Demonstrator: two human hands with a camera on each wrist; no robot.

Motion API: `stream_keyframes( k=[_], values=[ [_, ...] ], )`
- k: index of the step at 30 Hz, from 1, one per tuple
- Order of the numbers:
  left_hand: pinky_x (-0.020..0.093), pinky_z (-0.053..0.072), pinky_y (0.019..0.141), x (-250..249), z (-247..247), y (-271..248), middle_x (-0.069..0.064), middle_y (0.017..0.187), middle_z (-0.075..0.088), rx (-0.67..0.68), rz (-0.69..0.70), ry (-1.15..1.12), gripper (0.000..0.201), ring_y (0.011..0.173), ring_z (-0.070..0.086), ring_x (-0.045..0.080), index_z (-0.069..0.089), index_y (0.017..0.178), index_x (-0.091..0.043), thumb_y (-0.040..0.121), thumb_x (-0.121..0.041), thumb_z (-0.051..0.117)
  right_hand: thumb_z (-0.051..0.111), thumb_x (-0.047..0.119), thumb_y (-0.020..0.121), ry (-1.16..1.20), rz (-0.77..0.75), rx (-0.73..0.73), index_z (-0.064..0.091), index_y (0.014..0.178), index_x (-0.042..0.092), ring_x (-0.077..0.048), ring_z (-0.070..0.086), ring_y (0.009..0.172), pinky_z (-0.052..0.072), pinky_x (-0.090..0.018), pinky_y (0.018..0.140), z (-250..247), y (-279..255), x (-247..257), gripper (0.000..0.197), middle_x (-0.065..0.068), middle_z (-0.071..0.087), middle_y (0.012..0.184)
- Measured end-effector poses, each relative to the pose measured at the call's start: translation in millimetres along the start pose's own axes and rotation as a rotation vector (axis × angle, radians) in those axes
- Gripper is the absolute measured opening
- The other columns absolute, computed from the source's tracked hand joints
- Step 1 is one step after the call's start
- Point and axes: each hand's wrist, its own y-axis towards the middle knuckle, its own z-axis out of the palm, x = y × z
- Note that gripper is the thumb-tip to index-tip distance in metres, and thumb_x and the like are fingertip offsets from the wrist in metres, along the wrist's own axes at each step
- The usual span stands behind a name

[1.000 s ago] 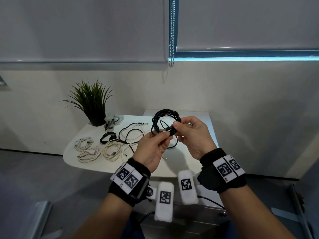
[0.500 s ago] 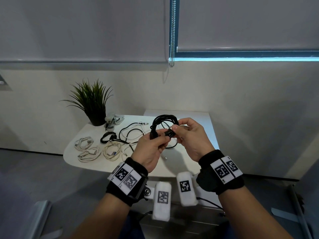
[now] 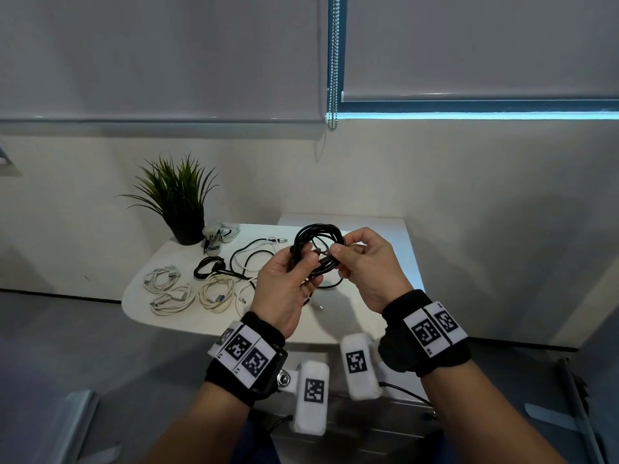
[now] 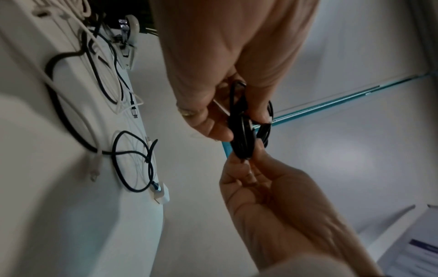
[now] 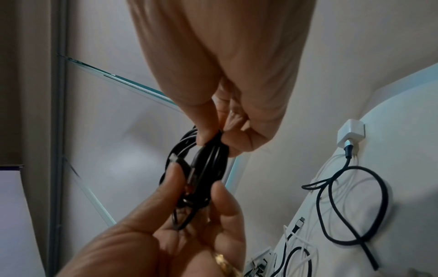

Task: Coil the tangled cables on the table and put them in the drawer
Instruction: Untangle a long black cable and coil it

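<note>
Gripping black cable coil (image 3: 318,244), left hand (image 3: 284,289), right hand (image 3: 368,266), above table (image 3: 187,321)

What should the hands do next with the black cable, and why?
Probably tuck the loose end through the loops. The black coiled cable is already wound; the left hand grips the bundle, the right hand pinches the end beside it. No drawer is visible open.

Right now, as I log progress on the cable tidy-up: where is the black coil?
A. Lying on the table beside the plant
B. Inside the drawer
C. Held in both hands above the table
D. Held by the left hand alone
C: the left hand and right hand both grip the black coil in the air above the table.
</note>
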Motion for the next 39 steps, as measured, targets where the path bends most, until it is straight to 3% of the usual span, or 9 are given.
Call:
stream_keyframes(
  k=[5,9,15,22,27,29,32,39],
  values=[
    [0.018,0.053,0.062,-1,-2,-1,-0.006,0.076,0.067,0.039,0.029,0.095,0.016,0.069,0.065,0.005,0.060,0.091,-0.013,0.087,0.002,0.056,0.064,-0.002,0.084,0.013,0.006,-0.031,0.050,0.078,0.009,-0.018,0.045,0.045,0.042,-0.028,0.051,-1,0,1,0.018,-0.011,0.057,0.066],
    [0.015,0.050,0.059,-6,-4,0,-0.004,0.073,0.067,0.075,0.053,0.267,0.019,0.066,0.065,0.002,0.062,0.089,-0.011,0.083,0.006,0.061,0.063,-0.005,0.084,0.047,0.003,-0.044,0.051,0.077,0.008,-0.019,0.053,0.051,0.046,-0.026,0.050,-1,0,0,0.019,-0.012,0.056,0.068],
    [0.013,0.049,0.058,-13,-1,2,-0.001,0.067,0.066,0.136,0.008,0.293,0.018,0.063,0.065,0.007,0.062,0.081,-0.007,0.077,0.011,0.064,0.064,-0.004,0.083,0.020,-0.036,-0.089,0.051,0.076,0.008,-0.022,0.052,0.053,0.047,-0.027,0.050,4,0,-2,0.019,-0.012,0.054,0.065],
    [0.011,0.041,0.045,-10,7,-2,-0.009,0.051,0.060,0.019,0.085,0.264,0.020,0.048,0.059,0.002,0.055,0.075,-0.005,0.076,0.013,0.064,0.066,-0.004,0.082,0.052,-0.029,-0.039,0.051,0.076,0.007,-0.025,0.053,0.055,0.046,-0.027,0.049,6,0,2,0.020,-0.013,0.056,0.067],
    [0.011,0.041,0.043,-11,7,0,-0.008,0.052,0.055,0.017,-0.028,0.276,0.021,0.046,0.057,0.001,0.056,0.082,-0.009,0.078,0.010,0.064,0.067,-0.004,0.081,0.047,-0.009,-0.024,0.052,0.074,0.008,-0.022,0.051,0.053,0.045,-0.026,0.049,1,-1,0,0.020,-0.013,0.056,0.066],
    [0.016,0.041,0.047,-11,6,2,-0.006,0.061,0.054,0.032,-0.117,0.280,0.019,0.049,0.057,0.000,0.057,0.088,-0.014,0.081,0.003,0.065,0.067,-0.004,0.081,0.047,0.000,-0.013,0.052,0.073,0.008,-0.021,0.051,0.053,0.045,-0.025,0.049,0,-1,0,0.021,-0.013,0.056,0.065],
    [0.021,0.039,0.056,-12,2,4,-0.005,0.068,0.065,0.040,-0.178,0.313,0.012,0.055,0.060,0.001,0.062,0.080,-0.018,0.086,-0.007,0.062,0.066,-0.005,0.081,0.059,0.025,0.016,0.051,0.072,0.008,-0.021,0.052,0.051,0.045,-0.025,0.048,-2,-2,1,0.022,-0.013,0.058,0.066],
    [0.012,0.037,0.041,-11,-4,4,-0.004,0.056,0.065,0.078,-0.221,0.370,0.010,0.044,0.055,0.002,0.060,0.078,-0.009,0.085,-0.002,0.062,0.069,-0.005,0.078,0.039,0.054,0.036,0.053,0.074,0.005,-0.019,0.051,0.046,0.046,-0.025,0.045,-3,-3,-2,0.020,-0.010,0.055,0.060]
  ],
)
